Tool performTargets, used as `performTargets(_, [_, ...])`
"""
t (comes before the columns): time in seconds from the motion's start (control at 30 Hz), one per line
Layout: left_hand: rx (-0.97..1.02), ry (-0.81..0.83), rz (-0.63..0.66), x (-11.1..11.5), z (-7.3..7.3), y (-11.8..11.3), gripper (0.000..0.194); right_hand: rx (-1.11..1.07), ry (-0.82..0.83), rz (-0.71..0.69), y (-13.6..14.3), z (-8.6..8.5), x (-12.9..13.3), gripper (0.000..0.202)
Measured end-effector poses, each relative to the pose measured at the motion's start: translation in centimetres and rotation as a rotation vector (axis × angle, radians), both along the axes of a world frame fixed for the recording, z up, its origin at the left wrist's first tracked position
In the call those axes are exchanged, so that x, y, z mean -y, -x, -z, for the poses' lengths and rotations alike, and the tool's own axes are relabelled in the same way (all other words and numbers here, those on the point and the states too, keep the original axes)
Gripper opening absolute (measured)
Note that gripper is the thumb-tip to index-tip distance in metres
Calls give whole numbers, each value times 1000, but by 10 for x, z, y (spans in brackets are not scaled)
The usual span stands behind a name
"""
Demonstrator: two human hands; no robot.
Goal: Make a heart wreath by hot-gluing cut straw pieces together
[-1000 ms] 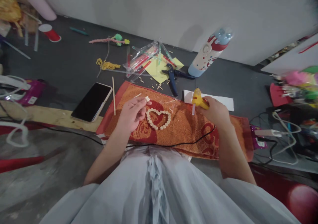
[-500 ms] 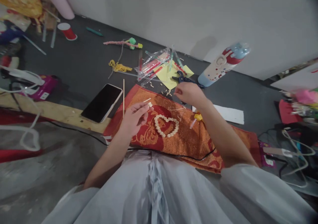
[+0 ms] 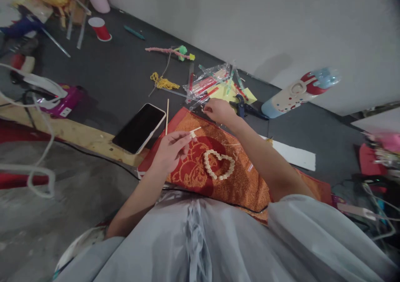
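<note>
On orange towel (image 3: 246,186), pale heart (image 3: 206,163), left fingers (image 3: 183,140) pinching small piece (image 3: 193,135)

Laid out across a dark tabletop (image 3: 109,73)
Bearing a red-and-orange towel (image 3: 187,171) at lower center, a phone (image 3: 139,128) left of center, a bottle (image 3: 292,93) at upper right.

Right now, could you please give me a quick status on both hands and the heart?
Left hand pinching a small pale piece. Right hand near the plastic packet, hold unclear. Heart lying on the towel. Right forearm over towel.
</note>
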State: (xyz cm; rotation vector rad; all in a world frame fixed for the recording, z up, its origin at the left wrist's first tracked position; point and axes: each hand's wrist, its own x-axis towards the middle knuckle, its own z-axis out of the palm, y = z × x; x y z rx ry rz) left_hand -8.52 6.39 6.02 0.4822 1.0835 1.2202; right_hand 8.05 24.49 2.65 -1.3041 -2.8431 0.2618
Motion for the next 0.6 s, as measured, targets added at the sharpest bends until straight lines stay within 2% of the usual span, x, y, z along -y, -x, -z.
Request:
performTargets(0.4, [6,-10,-22,0,5,6,36,85,8,87,15,-5,-4,23])
performTargets(0.5, [2,-13,-29,0,4,6,38,-52,23,137,8,-10,-1,19])
performTargets(0.6, [-6,-27,-13,-1,4,5,38,-315,118,153,-5,-18,9,12])
